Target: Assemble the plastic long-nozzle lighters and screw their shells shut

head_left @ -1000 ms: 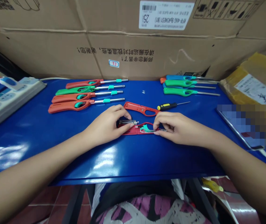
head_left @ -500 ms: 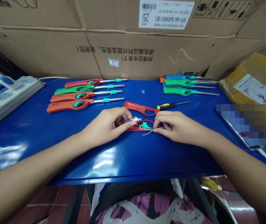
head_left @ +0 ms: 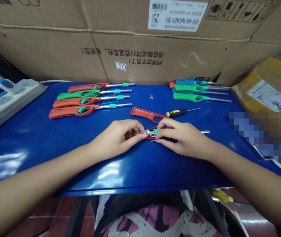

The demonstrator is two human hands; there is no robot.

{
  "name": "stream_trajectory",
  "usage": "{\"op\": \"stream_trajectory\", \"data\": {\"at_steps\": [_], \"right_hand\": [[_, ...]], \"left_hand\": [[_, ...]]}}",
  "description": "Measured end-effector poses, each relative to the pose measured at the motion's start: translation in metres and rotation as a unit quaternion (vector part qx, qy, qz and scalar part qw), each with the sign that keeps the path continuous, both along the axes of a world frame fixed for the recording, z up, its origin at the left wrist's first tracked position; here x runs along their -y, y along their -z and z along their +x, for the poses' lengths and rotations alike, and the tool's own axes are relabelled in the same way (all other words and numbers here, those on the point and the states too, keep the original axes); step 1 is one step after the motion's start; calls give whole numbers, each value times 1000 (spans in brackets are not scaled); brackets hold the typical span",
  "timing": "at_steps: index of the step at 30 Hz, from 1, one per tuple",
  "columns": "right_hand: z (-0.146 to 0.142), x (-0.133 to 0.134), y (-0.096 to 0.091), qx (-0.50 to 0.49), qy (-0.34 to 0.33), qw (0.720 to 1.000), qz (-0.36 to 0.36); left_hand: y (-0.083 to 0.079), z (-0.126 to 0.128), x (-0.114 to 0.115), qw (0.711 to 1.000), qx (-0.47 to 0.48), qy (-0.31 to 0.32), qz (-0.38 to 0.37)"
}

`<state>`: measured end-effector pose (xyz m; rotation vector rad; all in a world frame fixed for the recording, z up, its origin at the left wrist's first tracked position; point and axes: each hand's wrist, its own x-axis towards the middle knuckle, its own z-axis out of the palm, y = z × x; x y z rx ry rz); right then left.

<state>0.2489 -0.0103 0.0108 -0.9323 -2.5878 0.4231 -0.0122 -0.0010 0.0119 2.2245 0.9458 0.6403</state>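
My left hand [head_left: 123, 135] pinches a small clear fuel tank [head_left: 137, 133] with a metal valve end between thumb and fingertips, over a red lighter shell half [head_left: 153, 128]. On the other side of that shell, my right hand [head_left: 178, 136] is closed at the turquoise trigger [head_left: 155, 131]. A thin grey tube [head_left: 152, 141] pokes out at its thumb tip. The lighter's metal barrel [head_left: 205, 132] shows beyond the right hand; my fingers hide much of the shell. Behind them lies the other red shell half [head_left: 144, 113], inner side up.
A yellow-black screwdriver [head_left: 177, 113] lies behind my right hand. Several assembled lighters [head_left: 72, 111] lie at the left rear, more green and blue lighters [head_left: 187, 97] at the right rear. A power strip [head_left: 7, 105], a wrapped parcel [head_left: 273, 95] and a large carton [head_left: 130, 42] border the table.
The tank in my left hand has moved right, closer to the trigger. My right hand has shifted slightly left over the trigger, and the barrel's end now shows beyond it.
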Motion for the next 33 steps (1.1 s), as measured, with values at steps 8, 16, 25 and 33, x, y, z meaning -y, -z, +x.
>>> {"op": "stream_trajectory", "data": {"at_steps": [8,16,25,33], "right_hand": [[-6,0,8,-180,67,971,-146],[-9,1,2,-194,62,966,-161],[-8,1,2,-155,37,979,-129],[-7,1,-1,-158,55,975,-149]], "left_hand": [[-4,1,6,1000,17,-7,19],[-4,2,8,1000,9,11,20],[-4,1,8,999,10,30,26],[-5,1,8,999,1,37,21]]}}
